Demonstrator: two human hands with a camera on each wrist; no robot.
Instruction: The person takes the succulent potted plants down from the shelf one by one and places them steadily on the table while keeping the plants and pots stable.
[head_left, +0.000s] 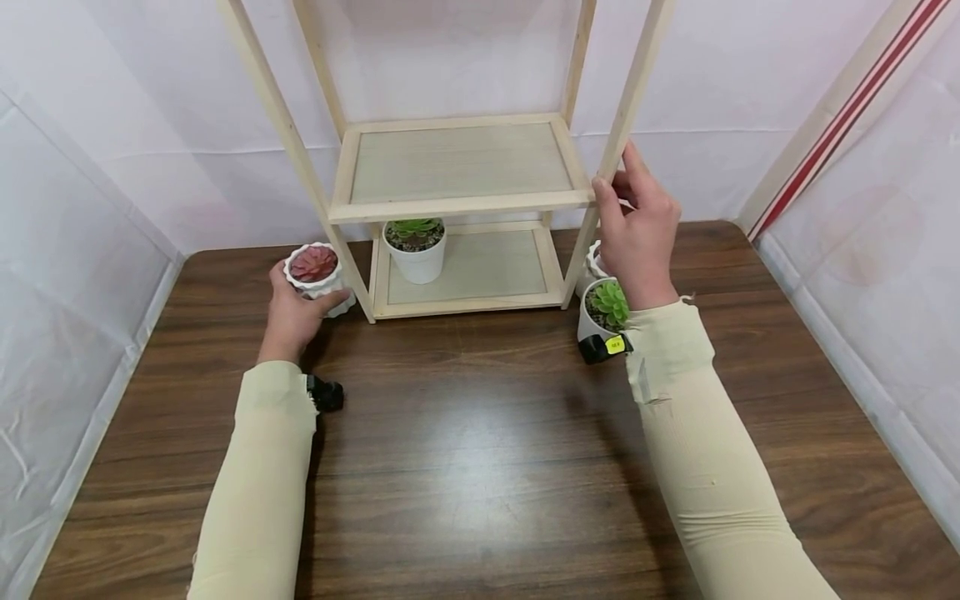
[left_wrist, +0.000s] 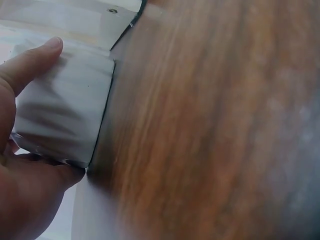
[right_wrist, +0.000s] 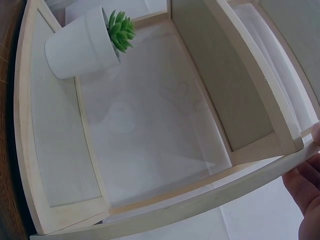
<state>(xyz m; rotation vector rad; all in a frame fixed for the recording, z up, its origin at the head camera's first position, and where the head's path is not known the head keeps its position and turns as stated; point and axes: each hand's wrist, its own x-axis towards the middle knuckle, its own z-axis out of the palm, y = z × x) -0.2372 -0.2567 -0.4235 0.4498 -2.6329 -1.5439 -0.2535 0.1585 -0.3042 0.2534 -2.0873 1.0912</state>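
My left hand (head_left: 291,321) grips a white pot (head_left: 321,288) with a scalloped rim and a reddish succulent (head_left: 313,262) in it, just left of the wooden shelf's front left leg. In the left wrist view, fingers and thumb lie around the pot's wall (left_wrist: 65,110), close over the table. On the other side, my right hand (head_left: 643,229) holds the shelf's front right post (head_left: 632,92) beside the middle board (head_left: 465,162). A smooth white pot (head_left: 420,265) with a green succulent stands at the left of the lower board (head_left: 495,267); the right wrist view shows this pot (right_wrist: 80,45) too.
Right of the shelf, partly behind my right wrist, stands a white pot (head_left: 592,321) with a green succulent. Behind it a second white pot (head_left: 590,275) is mostly hidden. White sheets (head_left: 847,75) surround the brown wooden table (head_left: 465,467) at the back and sides.
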